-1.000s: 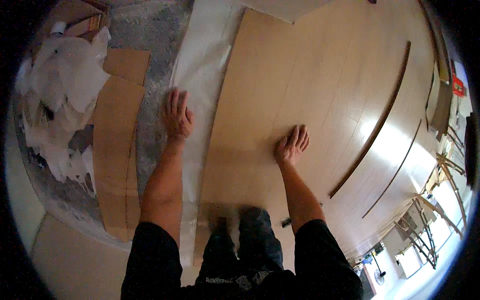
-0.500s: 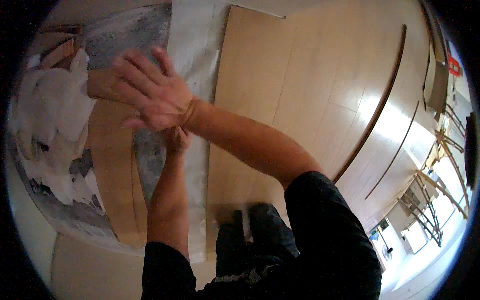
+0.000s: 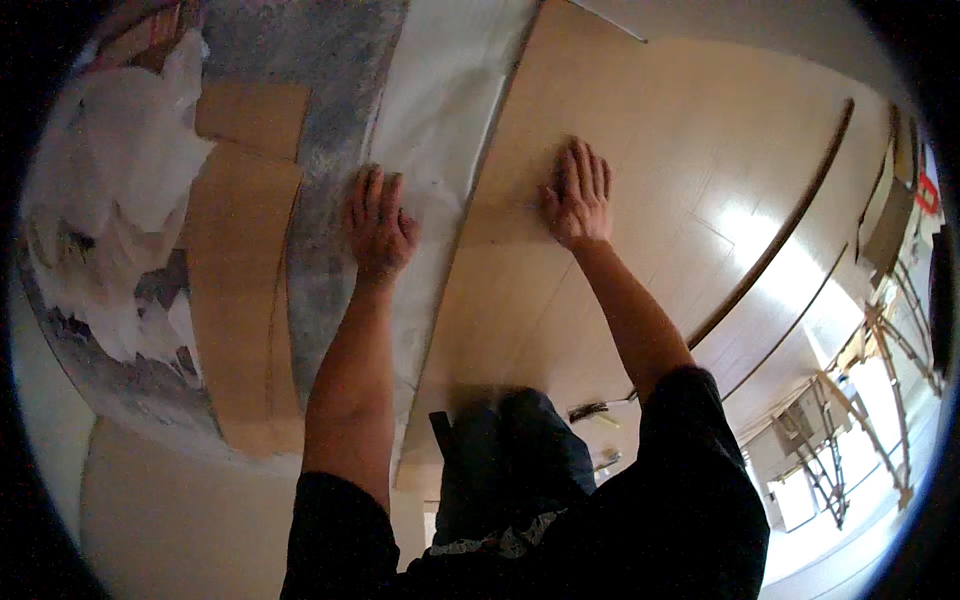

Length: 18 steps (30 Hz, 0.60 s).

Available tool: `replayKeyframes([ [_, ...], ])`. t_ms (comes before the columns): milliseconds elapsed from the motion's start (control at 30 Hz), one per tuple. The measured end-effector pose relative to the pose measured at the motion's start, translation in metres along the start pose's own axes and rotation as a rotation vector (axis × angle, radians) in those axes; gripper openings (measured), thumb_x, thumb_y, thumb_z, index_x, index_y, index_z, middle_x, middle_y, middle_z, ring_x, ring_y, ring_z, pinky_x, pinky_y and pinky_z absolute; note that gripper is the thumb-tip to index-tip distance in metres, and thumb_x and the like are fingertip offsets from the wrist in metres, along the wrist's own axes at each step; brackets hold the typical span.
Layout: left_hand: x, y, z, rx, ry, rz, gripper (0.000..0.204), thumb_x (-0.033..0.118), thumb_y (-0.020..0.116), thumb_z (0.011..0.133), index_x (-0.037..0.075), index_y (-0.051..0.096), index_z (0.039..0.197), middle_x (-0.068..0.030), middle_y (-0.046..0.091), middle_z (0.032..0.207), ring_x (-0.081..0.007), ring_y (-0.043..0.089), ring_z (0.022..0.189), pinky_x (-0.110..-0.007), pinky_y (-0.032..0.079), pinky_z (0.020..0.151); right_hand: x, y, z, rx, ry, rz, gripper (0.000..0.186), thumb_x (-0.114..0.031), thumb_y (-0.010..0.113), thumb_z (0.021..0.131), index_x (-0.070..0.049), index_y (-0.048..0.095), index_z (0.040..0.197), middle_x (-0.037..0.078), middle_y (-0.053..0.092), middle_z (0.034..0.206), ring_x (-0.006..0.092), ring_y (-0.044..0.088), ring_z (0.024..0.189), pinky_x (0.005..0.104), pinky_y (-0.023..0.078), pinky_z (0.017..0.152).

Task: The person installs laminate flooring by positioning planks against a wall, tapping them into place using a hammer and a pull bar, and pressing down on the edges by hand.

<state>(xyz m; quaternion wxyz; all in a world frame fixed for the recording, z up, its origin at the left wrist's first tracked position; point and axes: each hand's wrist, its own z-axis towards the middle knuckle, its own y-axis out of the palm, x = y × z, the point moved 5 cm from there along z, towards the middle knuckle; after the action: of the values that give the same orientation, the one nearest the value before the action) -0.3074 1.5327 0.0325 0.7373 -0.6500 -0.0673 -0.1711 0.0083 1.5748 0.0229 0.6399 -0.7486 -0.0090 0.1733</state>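
Observation:
My left hand (image 3: 380,225) lies palm down with its fingers stretched out, at the edge of the white underlay sheet (image 3: 440,110) where it borders bare grey concrete (image 3: 325,250). Further right, my right hand (image 3: 580,200) rests flat on the light wood plank flooring (image 3: 640,260), its fingers a little spread. Neither hand holds anything. Between them runs the straight edge of the laid planks, with the underlay showing along it. My dark-trousered knees are on the flooring close to me.
On the left, loose wood planks (image 3: 240,300) lie on the concrete beside crumpled white plastic wrapping (image 3: 110,170). A long dark strip (image 3: 790,240) lies across the flooring at right. A small dark-bristled object (image 3: 590,412) is by my right knee. Wooden frames (image 3: 885,350) stand at far right.
My hands, crossed at the wrists over the concrete before, have come apart. The right has moved right onto the planks; the left is now down at the underlay's edge. The view has shifted somewhat.

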Motion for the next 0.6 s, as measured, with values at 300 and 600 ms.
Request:
replayKeyframes([
  [300,-0.010,0.007,-0.012,-0.043,-0.073,-0.040,0.053,0.017,0.058,0.085,0.012,0.057,0.137,-0.0143,0.049,0.150,-0.0363,0.044,0.139,-0.053,0.034,0.111,-0.029,-0.009,0.014,-0.036,0.074,0.020,0.072,-0.040,0.053,0.096,0.000,0.034,0.153,0.018,0.033,0.160,0.0373,0.027,0.149,0.0541,0.016,0.123],
  [600,-0.011,0.009,-0.006,-0.065,-0.110,-0.094,0.061,0.017,0.063,0.080,0.017,0.055,0.141,-0.0124,0.047,0.151,-0.0343,0.045,0.139,-0.053,0.034,0.110,-0.057,0.002,0.074,-0.031,-0.088,-0.082,0.069,-0.040,0.055,0.094,-0.002,0.040,0.150,0.017,0.035,0.160,0.0370,0.029,0.149,0.0553,0.017,0.122],
])
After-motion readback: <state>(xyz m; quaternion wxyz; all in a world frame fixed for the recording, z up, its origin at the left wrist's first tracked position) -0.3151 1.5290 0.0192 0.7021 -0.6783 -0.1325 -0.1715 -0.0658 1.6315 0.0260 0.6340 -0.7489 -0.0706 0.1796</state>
